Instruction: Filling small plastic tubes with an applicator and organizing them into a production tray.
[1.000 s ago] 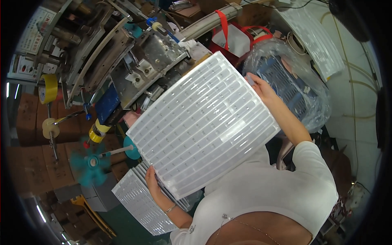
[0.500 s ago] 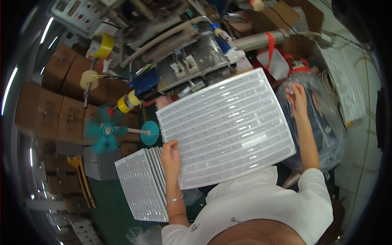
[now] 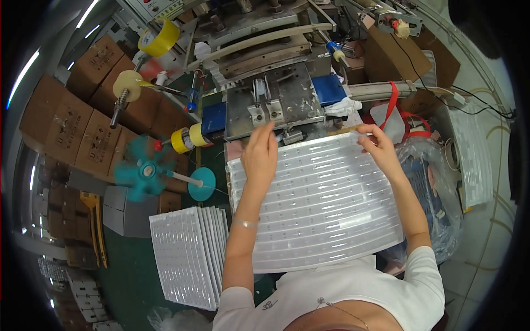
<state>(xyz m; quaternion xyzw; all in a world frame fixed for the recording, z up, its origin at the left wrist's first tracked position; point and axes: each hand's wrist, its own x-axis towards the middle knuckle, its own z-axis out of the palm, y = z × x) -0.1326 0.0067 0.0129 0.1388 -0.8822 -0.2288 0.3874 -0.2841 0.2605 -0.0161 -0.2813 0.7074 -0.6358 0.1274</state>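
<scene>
Ribbed plastic tray [image 3: 326,204], person's left hand [image 3: 259,157] unclenched over far edge, right hand [image 3: 381,151] (grip unclear) at far-right corner, floor [image 3: 128,270] leftward.

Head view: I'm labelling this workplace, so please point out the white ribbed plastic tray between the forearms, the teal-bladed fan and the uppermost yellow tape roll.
White ribbed plastic tray [image 3: 320,204]: head view, upper face's middle.
Teal-bladed fan [image 3: 148,170]: head view, central hub.
Uppermost yellow tape roll [image 3: 165,38]: head view, outer band.

- Our left hand [image 3: 259,159] has moved up from the white tray's [image 3: 326,193] side toward the metal plate [image 3: 299,94].
- Our right hand [image 3: 380,150] has come to the tray's far edge.
</scene>
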